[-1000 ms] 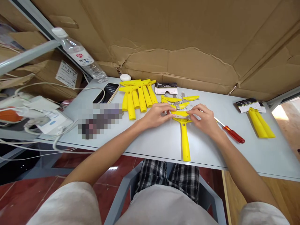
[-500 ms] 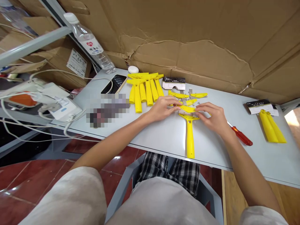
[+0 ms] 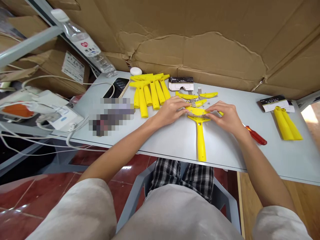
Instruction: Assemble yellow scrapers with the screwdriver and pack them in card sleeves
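Observation:
My left hand [image 3: 174, 109] and my right hand [image 3: 222, 115] pinch opposite ends of a yellow plastic scraper cover [image 3: 196, 111]. A thin strip of metal shows along its lower edge. Just below it, on the table, lies a yellow T-shaped scraper handle [image 3: 201, 141], its crossbar towards the cover and its grip pointing at me. Beyond my fingers are more yellow covers [image 3: 208, 95] and small metal parts [image 3: 199, 91]. Part of a yellow piece shows under my right hand. A red screwdriver [image 3: 256, 135] lies right of my right forearm.
Several yellow T-handles [image 3: 143, 102] are piled left of my left hand, near a black-and-white box [image 3: 181, 83]. A phone [image 3: 118, 87] and a water bottle [image 3: 87, 46] are farther left, beside white cables. Two yellow grips [image 3: 287, 125] lie far right. Cardboard [image 3: 212, 56] stands behind the table [image 3: 160, 143].
The view has shifted slightly. The yellow cover has been tilted so its broad face shows more, and both hands still grip its ends. The T-handle stays on the table.

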`<move>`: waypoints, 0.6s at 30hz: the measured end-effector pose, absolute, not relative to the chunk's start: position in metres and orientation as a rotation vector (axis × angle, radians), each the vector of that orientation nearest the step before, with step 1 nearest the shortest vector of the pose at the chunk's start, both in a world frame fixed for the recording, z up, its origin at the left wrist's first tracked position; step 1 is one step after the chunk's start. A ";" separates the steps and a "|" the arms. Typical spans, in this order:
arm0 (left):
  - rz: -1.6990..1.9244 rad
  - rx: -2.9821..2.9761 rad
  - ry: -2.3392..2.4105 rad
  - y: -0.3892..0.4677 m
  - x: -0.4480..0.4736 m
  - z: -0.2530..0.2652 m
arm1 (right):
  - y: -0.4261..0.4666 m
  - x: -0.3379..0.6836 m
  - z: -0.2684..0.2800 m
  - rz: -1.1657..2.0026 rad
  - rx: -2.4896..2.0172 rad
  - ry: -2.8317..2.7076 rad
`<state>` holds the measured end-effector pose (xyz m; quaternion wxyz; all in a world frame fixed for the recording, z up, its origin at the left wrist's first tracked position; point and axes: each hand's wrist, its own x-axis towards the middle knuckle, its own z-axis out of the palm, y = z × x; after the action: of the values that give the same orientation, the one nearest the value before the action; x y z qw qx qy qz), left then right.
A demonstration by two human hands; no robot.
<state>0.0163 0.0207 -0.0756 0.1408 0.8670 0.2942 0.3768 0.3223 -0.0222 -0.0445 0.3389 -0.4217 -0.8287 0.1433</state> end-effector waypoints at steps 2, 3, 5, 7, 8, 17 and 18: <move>1.069 2.468 0.896 0.020 0.016 -0.076 | -0.023 0.323 -0.043 0.376 -1.086 -2.166; 1.063 2.436 0.917 0.019 0.016 -0.075 | -0.023 0.323 -0.042 0.388 -1.084 -2.167; 1.061 2.364 0.933 0.017 0.017 -0.073 | -0.024 0.323 -0.039 0.428 -1.087 -2.160; 1.058 2.306 0.923 0.014 0.018 -0.071 | -0.025 0.325 -0.036 0.471 -1.099 -2.148; 1.054 2.282 0.919 0.014 0.018 -0.071 | -0.025 0.326 -0.035 0.489 -1.108 -2.143; 0.968 2.285 0.978 0.013 0.019 -0.072 | -0.023 0.332 -0.037 0.528 -1.168 -2.163; 0.974 2.306 0.982 0.013 0.019 -0.072 | -0.023 0.332 -0.037 0.519 -1.175 -2.162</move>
<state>0.0190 0.0131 -0.0724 0.2242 0.8358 0.3560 0.3529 0.3323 -0.0226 -0.0371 0.3085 -0.4445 -0.8178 0.1964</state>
